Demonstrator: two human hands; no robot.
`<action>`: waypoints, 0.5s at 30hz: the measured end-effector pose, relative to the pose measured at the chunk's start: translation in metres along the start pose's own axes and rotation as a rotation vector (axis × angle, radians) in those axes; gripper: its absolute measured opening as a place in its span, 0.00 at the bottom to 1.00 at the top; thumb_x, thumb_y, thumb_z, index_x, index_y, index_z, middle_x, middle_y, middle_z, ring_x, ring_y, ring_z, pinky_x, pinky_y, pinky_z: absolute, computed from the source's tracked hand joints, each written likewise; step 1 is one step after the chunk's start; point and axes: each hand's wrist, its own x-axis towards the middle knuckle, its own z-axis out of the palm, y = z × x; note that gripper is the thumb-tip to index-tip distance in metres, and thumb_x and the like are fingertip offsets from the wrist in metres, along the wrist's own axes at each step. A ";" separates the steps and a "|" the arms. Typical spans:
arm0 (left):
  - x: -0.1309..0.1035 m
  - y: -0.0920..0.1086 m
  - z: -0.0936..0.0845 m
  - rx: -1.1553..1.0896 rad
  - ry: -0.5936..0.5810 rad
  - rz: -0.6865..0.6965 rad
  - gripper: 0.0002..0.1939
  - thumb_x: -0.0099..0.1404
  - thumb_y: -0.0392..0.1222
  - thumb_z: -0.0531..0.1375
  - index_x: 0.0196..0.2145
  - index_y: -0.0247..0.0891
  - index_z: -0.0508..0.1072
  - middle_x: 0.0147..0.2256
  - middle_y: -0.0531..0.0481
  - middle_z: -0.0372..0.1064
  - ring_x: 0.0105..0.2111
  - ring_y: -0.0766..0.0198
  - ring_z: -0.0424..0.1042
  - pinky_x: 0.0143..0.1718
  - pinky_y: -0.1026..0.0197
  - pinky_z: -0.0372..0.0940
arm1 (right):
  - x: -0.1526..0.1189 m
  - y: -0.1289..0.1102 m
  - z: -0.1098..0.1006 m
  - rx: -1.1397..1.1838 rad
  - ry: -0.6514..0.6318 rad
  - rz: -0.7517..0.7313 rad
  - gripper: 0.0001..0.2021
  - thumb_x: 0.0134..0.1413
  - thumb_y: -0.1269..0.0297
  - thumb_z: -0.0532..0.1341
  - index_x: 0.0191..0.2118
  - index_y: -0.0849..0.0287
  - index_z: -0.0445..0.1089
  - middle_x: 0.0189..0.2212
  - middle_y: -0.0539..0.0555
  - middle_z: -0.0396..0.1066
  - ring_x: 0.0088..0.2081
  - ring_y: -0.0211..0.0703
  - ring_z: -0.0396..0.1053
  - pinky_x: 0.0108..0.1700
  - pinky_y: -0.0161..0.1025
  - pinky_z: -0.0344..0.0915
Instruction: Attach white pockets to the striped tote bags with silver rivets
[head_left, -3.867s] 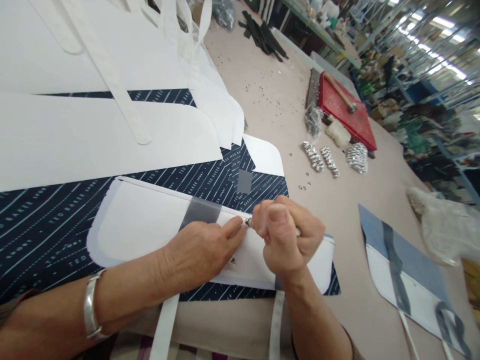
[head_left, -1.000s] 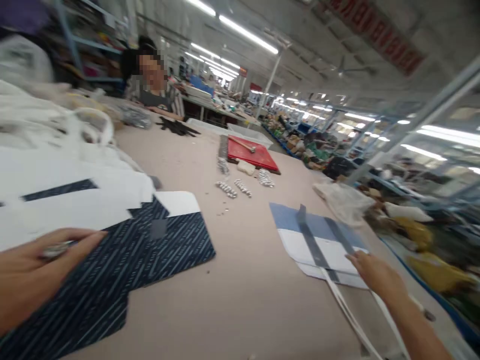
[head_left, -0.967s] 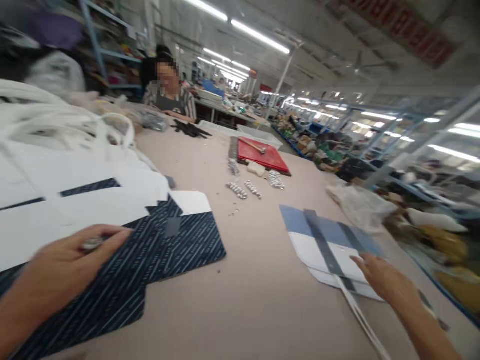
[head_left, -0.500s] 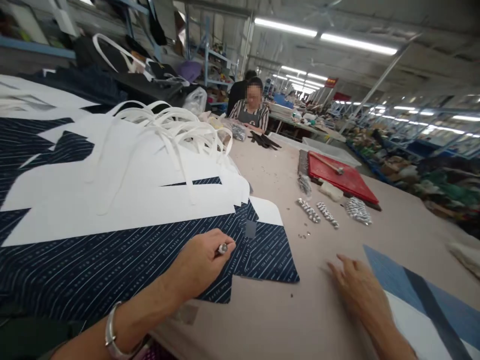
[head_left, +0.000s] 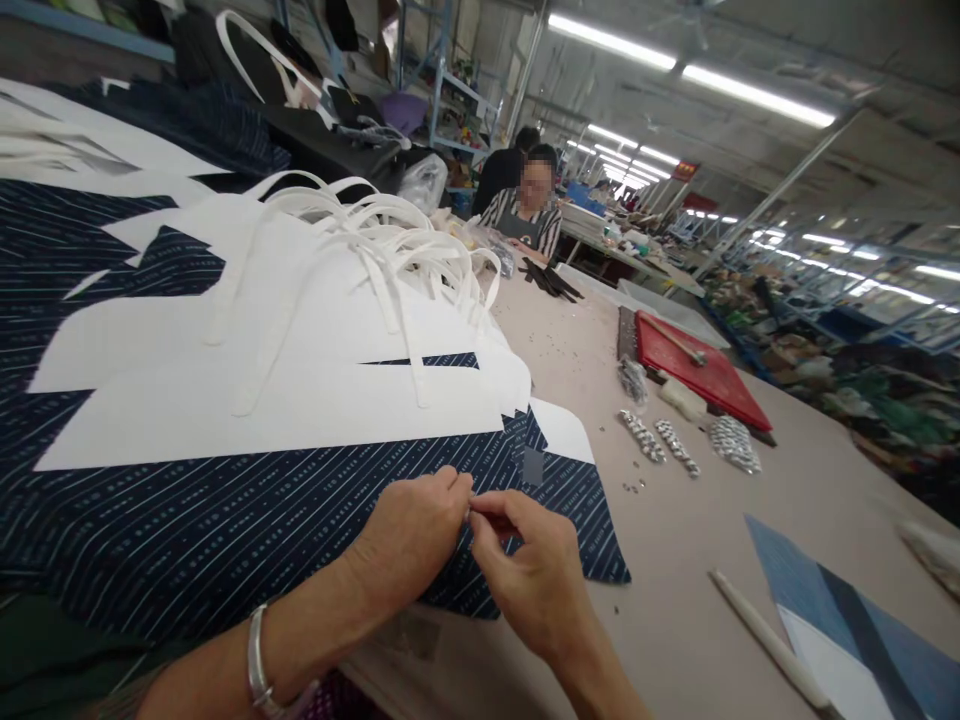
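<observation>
My left hand [head_left: 416,525], with a silver bangle [head_left: 259,660] on its wrist, rests over the navy striped fabric [head_left: 300,530]. Its fingers are closed round a small silvery metal piece, now almost wholly hidden. My right hand [head_left: 536,565] meets it at the fingertips, thumb and forefinger pinched together. What the right fingertips grip is too small and covered to make out. Beneath both hands lies the fabric's right end, where a small grey square patch [head_left: 532,466] shows. A pale tapered stick [head_left: 772,640] lies to the right.
White panels [head_left: 262,410] and white straps [head_left: 405,240] are piled at the left. Rows of metal fasteners [head_left: 641,437], a bag of them [head_left: 733,443] and a red board [head_left: 701,365] with a mallet [head_left: 679,340] lie across the table [head_left: 675,540]. A blue panel [head_left: 862,600] lies right. A person [head_left: 529,210] sits opposite.
My right hand has moved left from beside the blue panel to meet my left fingertips, uncovering the pale stick. The metal piece in my left hand is now hidden. The view has shifted slightly.
</observation>
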 end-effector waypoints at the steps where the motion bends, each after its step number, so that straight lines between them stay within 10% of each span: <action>1: -0.001 -0.003 0.001 -0.015 -0.007 -0.009 0.11 0.65 0.30 0.52 0.42 0.35 0.71 0.35 0.46 0.72 0.33 0.58 0.75 0.30 0.59 0.68 | 0.002 -0.001 0.003 -0.011 -0.008 0.000 0.08 0.52 0.71 0.59 0.35 0.57 0.76 0.29 0.51 0.77 0.28 0.39 0.74 0.35 0.35 0.70; 15: 0.000 -0.033 -0.008 -0.158 -0.070 -0.102 0.11 0.64 0.29 0.51 0.38 0.34 0.72 0.36 0.44 0.73 0.33 0.53 0.75 0.32 0.53 0.70 | 0.025 -0.005 0.044 -0.144 -0.057 -0.054 0.10 0.51 0.73 0.55 0.38 0.58 0.71 0.33 0.53 0.75 0.34 0.44 0.74 0.39 0.38 0.69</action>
